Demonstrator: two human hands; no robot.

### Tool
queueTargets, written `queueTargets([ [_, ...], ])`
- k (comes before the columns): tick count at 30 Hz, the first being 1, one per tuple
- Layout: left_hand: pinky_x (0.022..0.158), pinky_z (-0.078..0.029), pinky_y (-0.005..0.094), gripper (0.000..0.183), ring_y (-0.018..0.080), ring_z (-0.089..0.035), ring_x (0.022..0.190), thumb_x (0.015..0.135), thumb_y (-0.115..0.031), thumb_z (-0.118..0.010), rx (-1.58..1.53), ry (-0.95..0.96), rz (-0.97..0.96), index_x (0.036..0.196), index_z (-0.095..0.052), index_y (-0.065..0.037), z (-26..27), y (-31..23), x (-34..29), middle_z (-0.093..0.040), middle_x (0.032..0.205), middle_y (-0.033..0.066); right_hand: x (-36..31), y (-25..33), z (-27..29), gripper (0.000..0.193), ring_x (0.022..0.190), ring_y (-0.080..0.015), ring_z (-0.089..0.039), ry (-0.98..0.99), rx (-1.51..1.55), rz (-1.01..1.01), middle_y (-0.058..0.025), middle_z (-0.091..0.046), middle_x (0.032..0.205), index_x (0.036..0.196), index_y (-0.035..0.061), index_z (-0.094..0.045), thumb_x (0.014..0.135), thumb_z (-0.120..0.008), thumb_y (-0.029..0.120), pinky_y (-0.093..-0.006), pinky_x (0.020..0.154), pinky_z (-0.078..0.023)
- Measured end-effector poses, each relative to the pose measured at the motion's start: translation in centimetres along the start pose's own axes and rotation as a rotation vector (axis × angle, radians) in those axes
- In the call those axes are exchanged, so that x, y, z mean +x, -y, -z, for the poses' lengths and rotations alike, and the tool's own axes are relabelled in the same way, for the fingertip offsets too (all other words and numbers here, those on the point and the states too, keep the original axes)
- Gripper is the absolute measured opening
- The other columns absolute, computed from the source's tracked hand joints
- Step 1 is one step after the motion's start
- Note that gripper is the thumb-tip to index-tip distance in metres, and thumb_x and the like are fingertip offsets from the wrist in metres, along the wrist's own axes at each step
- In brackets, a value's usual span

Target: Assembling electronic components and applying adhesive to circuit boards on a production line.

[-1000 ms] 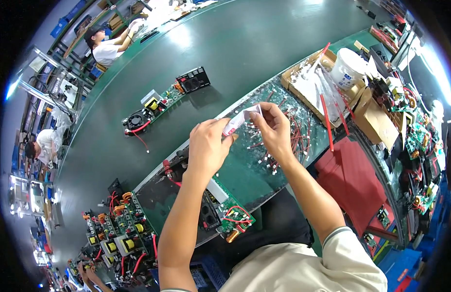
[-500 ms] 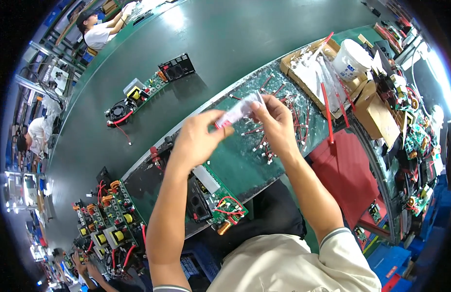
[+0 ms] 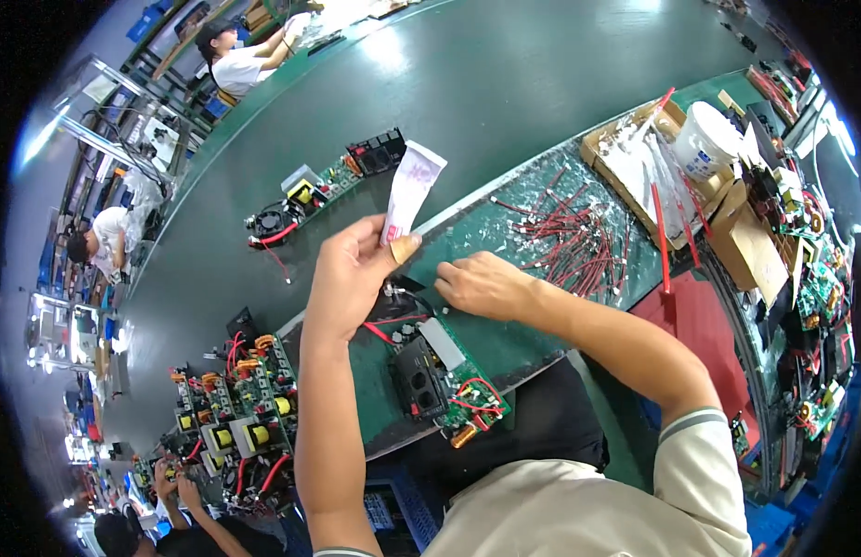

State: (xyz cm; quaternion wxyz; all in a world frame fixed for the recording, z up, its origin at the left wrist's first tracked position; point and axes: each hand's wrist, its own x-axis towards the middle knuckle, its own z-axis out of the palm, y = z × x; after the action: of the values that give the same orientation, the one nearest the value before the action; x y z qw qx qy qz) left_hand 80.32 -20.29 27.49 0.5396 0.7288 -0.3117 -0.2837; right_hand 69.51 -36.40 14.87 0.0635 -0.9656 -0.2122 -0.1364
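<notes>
My left hand (image 3: pixel 342 283) grips the lower end of a white squeeze tube (image 3: pixel 415 186) with pink print. The tube stands upright, its flat crimped end at the top. A tan covering wraps the tip of that thumb. Close by on the right, my right hand (image 3: pixel 486 286) is low over the green mat with its fingers curled; what they hold, if anything, is hidden. Just below both hands lies a green circuit board (image 3: pixel 477 371) with a black fan housing (image 3: pixel 418 381), a pale metal heat sink (image 3: pixel 443 343) and red wires.
Thin red-and-black cables (image 3: pixel 579 241) lie in a heap right of my right hand. Beyond them are a cardboard tray (image 3: pixel 626 186) and a white bucket (image 3: pixel 707 139). Assembled boards (image 3: pixel 235 399) crowd the left; another board (image 3: pixel 324 186) sits across the bench. Other people work at the left.
My hands have come apart. The tube, earlier tilted between both hands, is now upright in my left hand alone. My right hand has dropped down toward the board. The whole view has shifted.
</notes>
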Motion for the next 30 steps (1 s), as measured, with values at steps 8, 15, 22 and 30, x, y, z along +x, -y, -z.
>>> queueTargets([
  [8, 0.091, -0.05, 0.0262, 0.037, 0.0121, -0.067, 0.1, 0.093, -0.011, -0.07, -0.004, 0.0, 0.036, 0.123, -0.061, 0.008, -0.4, -0.1, -1.4, -0.072, 0.108, 0.0107, -5.0, -1.3, 7.9, 0.025, 0.086, -0.029, -0.064, -0.23, 0.168, -0.496, -0.0109, -0.062, 0.097, 0.105, 0.0015, -0.064, 0.083, -0.068, 0.012, -0.0386, 0.079, -0.053],
  [15, 0.078, -0.05, 0.0252, 0.034, 0.0074, -0.061, 0.088, 0.09, -0.011, -0.072, 0.237, 0.066, -0.014, 0.119, -0.065, 0.005, -2.6, 0.0, -1.9, -0.072, 0.099, 0.0063, 0.5, 2.7, 6.1, 0.035, 0.066, -0.0051, -0.051, -0.797, 1.436, -0.883, 0.0017, -0.057, 0.079, 0.121, -0.0005, -0.063, 0.101, -0.061, 0.029, -0.022, 0.057, -0.041],
  [22, 0.059, -0.043, 0.0312, 0.034, 0.0127, -0.053, 0.064, 0.086, -0.019, -0.075, 0.328, 0.06, 0.054, 0.113, -0.068, 0.0, -2.2, 0.5, -2.8, -0.066, 0.08, 0.0122, 1.6, 3.7, 5.5, 0.043, 0.056, -0.0033, -0.039, -0.958, 1.46, -0.903, 0.0043, -0.051, 0.068, 0.1, -0.0004, -0.07, 0.105, -0.051, 0.038, -0.0216, 0.05, -0.031],
  [30, 0.073, -0.052, 0.0262, 0.034, 0.0085, -0.063, 0.079, 0.088, -0.011, -0.073, 0.385, 0.161, 0.083, 0.117, -0.066, 0.006, -1.9, -0.4, -2.5, -0.071, 0.093, 0.0069, 1.4, 3.8, 5.9, 0.039, 0.057, -0.0029, -0.041, -0.943, 1.35, -0.887, 0.0042, -0.054, 0.069, 0.099, -0.0001, -0.07, 0.105, -0.053, 0.034, -0.0216, 0.051, -0.031],
])
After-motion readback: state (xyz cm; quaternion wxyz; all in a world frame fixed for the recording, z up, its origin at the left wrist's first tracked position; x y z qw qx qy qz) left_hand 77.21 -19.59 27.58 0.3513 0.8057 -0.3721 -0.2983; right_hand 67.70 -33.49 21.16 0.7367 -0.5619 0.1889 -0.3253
